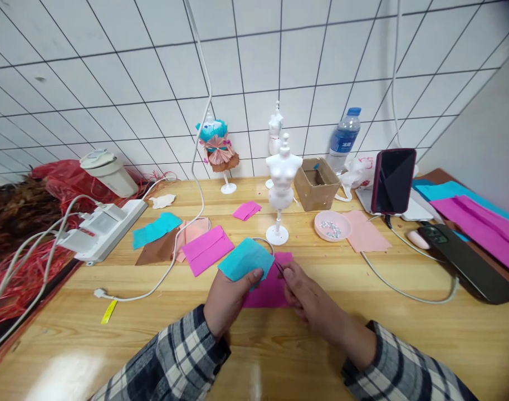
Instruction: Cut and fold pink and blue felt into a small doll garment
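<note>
My left hand (233, 295) grips a turquoise piece of crepe paper (246, 259), the thumb pressed on its lower right edge. Close to that edge, my right hand (307, 292) is closed on a thin, dark metal tool (279, 269) with a narrow tip; most of it is hidden by the fingers, so its kind is unclear. Below both hands a magenta sheet (267, 292) lies on the table. A white mannequin (280, 175) stands upright on its round base just beyond. To the left is a folded magenta piece (208, 249).
A dressed mannequin (219, 146), a cardboard box (317, 184) and a water bottle (345, 139) line the wall. At right are a pink dish of gems (333, 225) and a propped phone (393, 181). A white cable (171, 267) crosses the left side near a power strip (108, 231).
</note>
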Motion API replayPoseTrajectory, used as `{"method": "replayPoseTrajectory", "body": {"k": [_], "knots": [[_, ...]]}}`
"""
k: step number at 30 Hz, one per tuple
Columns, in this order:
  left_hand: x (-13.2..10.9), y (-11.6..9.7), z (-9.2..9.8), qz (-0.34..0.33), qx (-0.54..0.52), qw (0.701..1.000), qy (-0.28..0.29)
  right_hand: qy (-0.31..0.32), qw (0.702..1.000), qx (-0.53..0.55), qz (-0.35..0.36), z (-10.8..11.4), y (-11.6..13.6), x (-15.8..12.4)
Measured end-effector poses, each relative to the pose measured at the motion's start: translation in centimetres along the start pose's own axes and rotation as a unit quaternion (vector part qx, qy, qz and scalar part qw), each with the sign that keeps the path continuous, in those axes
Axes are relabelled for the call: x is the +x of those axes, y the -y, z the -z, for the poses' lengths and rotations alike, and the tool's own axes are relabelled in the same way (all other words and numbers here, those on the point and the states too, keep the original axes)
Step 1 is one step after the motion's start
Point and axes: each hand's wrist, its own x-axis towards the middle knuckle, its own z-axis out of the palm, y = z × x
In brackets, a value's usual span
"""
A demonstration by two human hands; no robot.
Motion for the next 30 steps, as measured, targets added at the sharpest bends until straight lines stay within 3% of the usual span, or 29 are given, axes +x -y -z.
{"method": "replayPoseTrajectory", "body": {"k": [4,6,16,30], "knots": [[-0.2,-0.1,0.1,-0.008,-0.02,1.0,-0.022,0.083,0.993,0.039,-0.076,-0.8,0.1,-0.9],[-0.2,-0.1,0.4,-0.01,-0.008,1.0,-0.021,0.095,0.992,0.042,-0.073,-1.0,0.1,-1.0],[-0.2,-0.1,0.5,-0.035,0.141,0.989,0.036,0.056,0.998,-0.037,-0.008,-1.2,0.1,-0.9],[-0.1,-0.8,-0.1,-0.032,0.153,0.987,0.037,0.028,0.998,-0.055,0.032,-1.4,-0.8,-0.4]]}}
